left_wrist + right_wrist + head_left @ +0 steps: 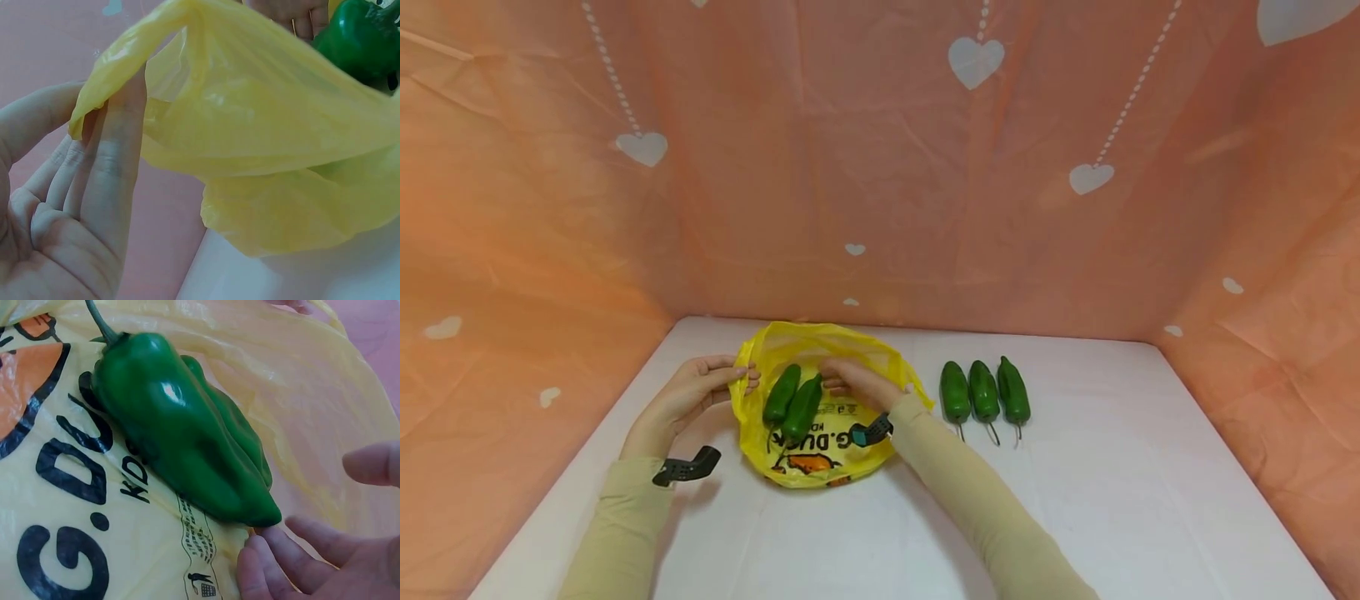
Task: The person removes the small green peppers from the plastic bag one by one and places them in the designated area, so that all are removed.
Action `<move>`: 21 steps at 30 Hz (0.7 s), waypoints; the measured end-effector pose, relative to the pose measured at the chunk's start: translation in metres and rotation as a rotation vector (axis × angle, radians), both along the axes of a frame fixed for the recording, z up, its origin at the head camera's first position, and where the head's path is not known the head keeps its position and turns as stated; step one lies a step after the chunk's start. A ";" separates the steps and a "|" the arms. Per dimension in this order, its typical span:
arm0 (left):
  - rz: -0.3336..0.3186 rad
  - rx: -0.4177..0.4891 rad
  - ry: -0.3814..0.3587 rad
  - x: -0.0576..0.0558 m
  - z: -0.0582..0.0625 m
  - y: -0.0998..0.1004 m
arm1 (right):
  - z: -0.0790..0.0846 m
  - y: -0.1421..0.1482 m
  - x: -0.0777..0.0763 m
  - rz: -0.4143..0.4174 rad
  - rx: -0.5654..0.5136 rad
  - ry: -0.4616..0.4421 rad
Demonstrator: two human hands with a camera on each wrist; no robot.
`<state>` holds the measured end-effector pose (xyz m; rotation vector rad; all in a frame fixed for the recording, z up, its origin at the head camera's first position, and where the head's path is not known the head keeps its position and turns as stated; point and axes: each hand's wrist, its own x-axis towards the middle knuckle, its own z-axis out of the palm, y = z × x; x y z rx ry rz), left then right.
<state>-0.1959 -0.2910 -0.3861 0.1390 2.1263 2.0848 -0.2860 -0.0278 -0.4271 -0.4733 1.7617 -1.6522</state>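
A yellow plastic bag [797, 337] lies spread with its mouth up, dark lettering showing inside. Two green peppers with thin stems rest in it side by side: a left pepper [782, 394] and a right pepper [169, 425]. At the bag's left rim my left hand [688, 393] pinches the yellow film between thumb and fingers, plain in the left wrist view. My right hand [861, 382] reaches inside the bag, with relaxed fingers [325, 540] at the tip of the right pepper; the thumb stands apart. Whether the fingertips touch that pepper is hard to tell.
Right of the bag on the white table [1112, 467], three more green peppers lie in a row: one at left [955, 392], one in the middle [983, 392] and one at right [1014, 393]. An orange cloth backdrop [880, 192] with hearts encloses the back and sides.
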 end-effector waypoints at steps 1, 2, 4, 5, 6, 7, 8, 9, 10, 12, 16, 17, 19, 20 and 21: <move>0.003 -0.002 -0.003 0.000 0.000 0.000 | 0.000 0.000 0.000 0.009 0.008 0.009; 0.005 -0.007 -0.004 0.000 0.000 0.000 | 0.000 0.000 0.001 0.015 0.017 0.016; 0.011 -0.019 -0.006 0.001 0.000 0.001 | 0.001 0.001 0.002 0.023 0.041 0.022; 0.016 -0.023 -0.009 0.001 0.000 0.001 | 0.001 0.001 0.002 0.026 0.058 0.030; 0.015 -0.024 -0.007 0.000 0.000 0.001 | 0.002 0.001 0.003 0.024 0.074 0.036; 0.016 -0.026 -0.007 0.001 0.000 0.001 | 0.002 0.002 0.003 0.024 0.086 0.041; 0.013 -0.023 -0.005 0.001 0.000 0.001 | 0.002 0.002 0.004 0.024 0.098 0.049; 0.010 -0.019 -0.003 0.001 0.000 0.001 | 0.001 0.002 0.003 0.027 0.107 0.058; 0.007 -0.010 -0.002 0.001 0.000 0.001 | 0.001 0.003 0.003 0.034 0.115 0.068; 0.001 0.007 0.001 0.001 0.000 0.001 | -0.001 0.003 0.001 0.048 0.123 0.093; 0.003 0.028 -0.001 0.001 -0.001 0.000 | -0.004 0.003 -0.002 0.077 0.148 0.166; 0.003 0.029 -0.002 0.001 -0.001 0.000 | -0.004 0.003 -0.002 0.079 0.155 0.186; 0.010 0.029 -0.007 0.000 -0.001 0.000 | -0.004 0.002 -0.002 0.084 0.176 0.227; 0.013 0.026 -0.009 0.000 -0.001 0.000 | -0.004 0.002 -0.002 0.086 0.184 0.240; 0.010 0.023 -0.009 0.001 -0.001 0.000 | -0.004 0.002 -0.001 0.089 0.195 0.255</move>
